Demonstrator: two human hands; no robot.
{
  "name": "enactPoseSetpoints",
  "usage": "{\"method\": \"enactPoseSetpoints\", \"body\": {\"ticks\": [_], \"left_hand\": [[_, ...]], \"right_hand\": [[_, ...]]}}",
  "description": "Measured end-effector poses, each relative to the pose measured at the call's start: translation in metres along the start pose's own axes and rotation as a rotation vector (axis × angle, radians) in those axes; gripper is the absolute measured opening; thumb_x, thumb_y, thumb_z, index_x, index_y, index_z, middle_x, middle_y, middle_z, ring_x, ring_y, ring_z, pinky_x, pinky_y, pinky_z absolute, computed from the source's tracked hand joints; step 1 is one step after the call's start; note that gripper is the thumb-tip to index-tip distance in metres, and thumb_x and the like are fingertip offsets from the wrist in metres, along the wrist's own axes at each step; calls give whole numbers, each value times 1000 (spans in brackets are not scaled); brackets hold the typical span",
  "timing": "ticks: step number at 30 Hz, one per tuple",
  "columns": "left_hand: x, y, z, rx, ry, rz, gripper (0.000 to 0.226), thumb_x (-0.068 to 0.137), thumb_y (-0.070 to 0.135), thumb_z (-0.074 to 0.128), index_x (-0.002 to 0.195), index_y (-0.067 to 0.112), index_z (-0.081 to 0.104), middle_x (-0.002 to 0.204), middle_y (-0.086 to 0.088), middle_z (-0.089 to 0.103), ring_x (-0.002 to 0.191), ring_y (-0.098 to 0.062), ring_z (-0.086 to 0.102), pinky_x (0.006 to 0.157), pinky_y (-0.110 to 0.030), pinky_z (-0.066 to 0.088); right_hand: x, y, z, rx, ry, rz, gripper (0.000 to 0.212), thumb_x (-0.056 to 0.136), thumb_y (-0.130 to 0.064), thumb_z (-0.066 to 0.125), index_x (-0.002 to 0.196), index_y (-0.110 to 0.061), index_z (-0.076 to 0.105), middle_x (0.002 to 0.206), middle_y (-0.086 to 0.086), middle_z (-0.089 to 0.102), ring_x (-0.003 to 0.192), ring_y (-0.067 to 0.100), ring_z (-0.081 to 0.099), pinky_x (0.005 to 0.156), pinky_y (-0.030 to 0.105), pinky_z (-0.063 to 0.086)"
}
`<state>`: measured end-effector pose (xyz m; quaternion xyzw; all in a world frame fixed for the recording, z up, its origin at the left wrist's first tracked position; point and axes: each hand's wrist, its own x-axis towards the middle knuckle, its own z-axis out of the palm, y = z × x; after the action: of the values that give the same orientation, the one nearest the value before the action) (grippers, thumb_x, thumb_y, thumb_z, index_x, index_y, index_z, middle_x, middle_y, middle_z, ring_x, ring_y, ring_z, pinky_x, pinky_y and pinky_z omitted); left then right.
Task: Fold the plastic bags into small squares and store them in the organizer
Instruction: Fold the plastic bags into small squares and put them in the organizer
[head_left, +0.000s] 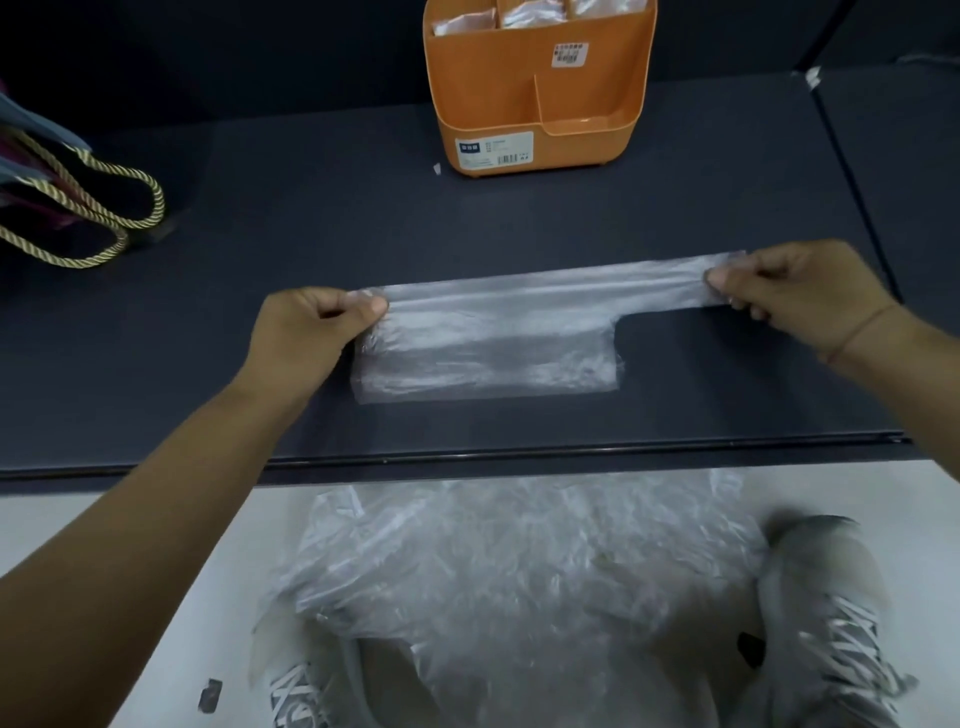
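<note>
A clear plastic bag (488, 343), folded lengthwise into a long strip, lies flat on the dark table (363, 218). My left hand (317, 325) pinches its left end. My right hand (789, 286) pinches the narrow handle end, stretched out to the right. At the back of the table stands the orange organizer (540, 98), with folded clear bags (514, 15) in its rear compartments; its front compartments look empty. A loose heap of clear plastic bags (519, 566) lies below the table's front edge, over the floor and my shoes.
A bag with gold rope handles (88, 218) sits at the table's left edge. A small scrap (437, 168) lies left of the organizer. The table's front edge (467, 457) runs across the view. My shoes (831, 613) stand on the pale floor.
</note>
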<state>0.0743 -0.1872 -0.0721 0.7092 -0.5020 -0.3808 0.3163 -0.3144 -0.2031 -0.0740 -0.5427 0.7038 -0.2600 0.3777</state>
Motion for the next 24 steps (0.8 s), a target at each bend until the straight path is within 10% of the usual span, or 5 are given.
{"method": "enactPoseSetpoints", "body": {"ticks": [6,10,13,17,24], "left_hand": [[18,-10,12,269,114,98,17,87,34,73,78,20,68,76,10,63,64,0,56,63,-14,42],[12,-8,15,449,258,295,25,88,21,72,109,11,66,111,-6,54,96,-21,57,93,-31,47],[-4,-1,30,598,198,594,35,95,18,53,126,3,60,132,-18,53,120,-34,50,104,-41,37],[-18,1,60,730,-119,634,64,99,41,27,147,0,38,156,-16,33,147,-30,25,121,-37,10],[-24,-21,65,880,-181,484,90,86,66,5,156,10,1,164,-6,-3,150,-15,-9,118,-27,-16]], "right_hand": [[10,-2,6,-194,82,60,25,87,-31,69,73,-12,67,67,2,59,55,8,49,52,8,40],[3,-14,14,-377,192,49,33,87,-35,68,105,-9,59,95,4,59,85,19,54,75,28,41],[-17,-45,38,-401,314,-279,39,91,-29,61,123,-8,52,117,12,51,101,26,52,87,39,44],[-38,-82,113,-421,-87,-670,51,96,-19,45,143,-1,39,148,19,39,138,31,34,116,28,13],[-31,-61,150,-793,-276,-591,88,84,-67,-5,154,-13,-2,163,0,-6,149,13,-10,119,32,-12]]}}
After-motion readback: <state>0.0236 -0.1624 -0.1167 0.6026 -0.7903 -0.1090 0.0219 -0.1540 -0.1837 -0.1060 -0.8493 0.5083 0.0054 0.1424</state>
